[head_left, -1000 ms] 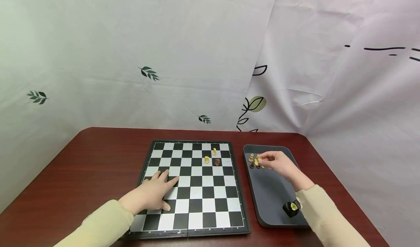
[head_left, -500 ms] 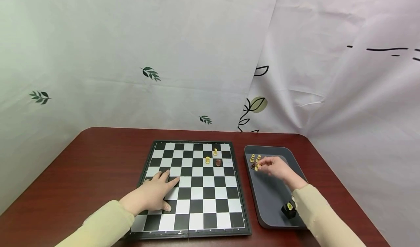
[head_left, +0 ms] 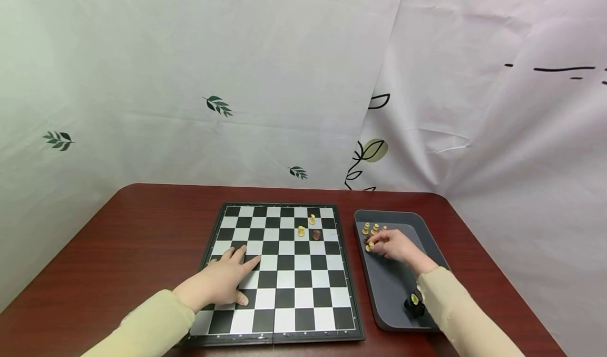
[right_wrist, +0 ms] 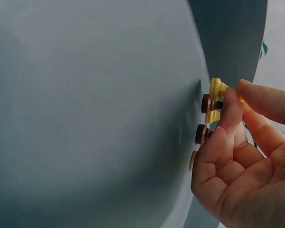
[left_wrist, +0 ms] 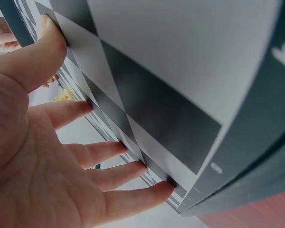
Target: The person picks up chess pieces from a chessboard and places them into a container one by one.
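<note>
My left hand (head_left: 220, 280) lies with spread fingers on the left side of a black-and-white chessboard (head_left: 285, 299); its fingertips (left_wrist: 164, 191) touch the squares in the left wrist view. Over the back-left part of a grey tray (head_left: 391, 288), my right hand (head_left: 395, 247) pinches a yellow chess piece (right_wrist: 217, 89) between thumb and fingers. The fingers cover its top, so I cannot tell which piece it is. Close behind that hand stand yellow chess pieces (head_left: 365, 229) and dark brown chess pieces (right_wrist: 202, 134), partly hidden by the fingers.
Two yellow chess pieces (head_left: 301, 231) and a reddish-brown one (head_left: 316, 234) stand near the board's back right. Board and tray sit side by side on a dark red wooden table (head_left: 142, 241). A white patterned cloth (head_left: 265, 83) hangs behind it.
My right hand has shifted slightly left and nearer with the yellow chess piece, uncovering more pieces at the tray's back. My left hand has kept its place on the board.
</note>
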Demonstrator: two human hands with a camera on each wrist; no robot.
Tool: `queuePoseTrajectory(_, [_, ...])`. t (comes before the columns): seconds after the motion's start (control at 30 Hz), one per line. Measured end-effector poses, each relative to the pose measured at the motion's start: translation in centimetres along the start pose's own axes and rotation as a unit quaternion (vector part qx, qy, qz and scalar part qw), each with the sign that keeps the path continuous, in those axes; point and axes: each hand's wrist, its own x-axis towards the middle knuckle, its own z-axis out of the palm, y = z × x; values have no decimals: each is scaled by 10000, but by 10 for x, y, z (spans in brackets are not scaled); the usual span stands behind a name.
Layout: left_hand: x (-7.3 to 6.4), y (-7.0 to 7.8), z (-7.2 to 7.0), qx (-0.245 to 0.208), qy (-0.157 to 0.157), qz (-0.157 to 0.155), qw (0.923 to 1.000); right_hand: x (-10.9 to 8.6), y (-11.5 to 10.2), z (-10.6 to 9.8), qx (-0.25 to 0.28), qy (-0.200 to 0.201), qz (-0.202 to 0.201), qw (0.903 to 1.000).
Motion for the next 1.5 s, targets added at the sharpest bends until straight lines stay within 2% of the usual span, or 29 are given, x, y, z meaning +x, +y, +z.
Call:
queuePoseTrajectory(0.93, [1, 0, 1, 41, 31, 8, 10000, -1, 6, 6, 41, -65, 14, 10000])
queuePoseTrajectory(1.5, [1, 0, 0, 12, 8, -25, 10000, -8, 3, -8, 210, -4, 130, 9997])
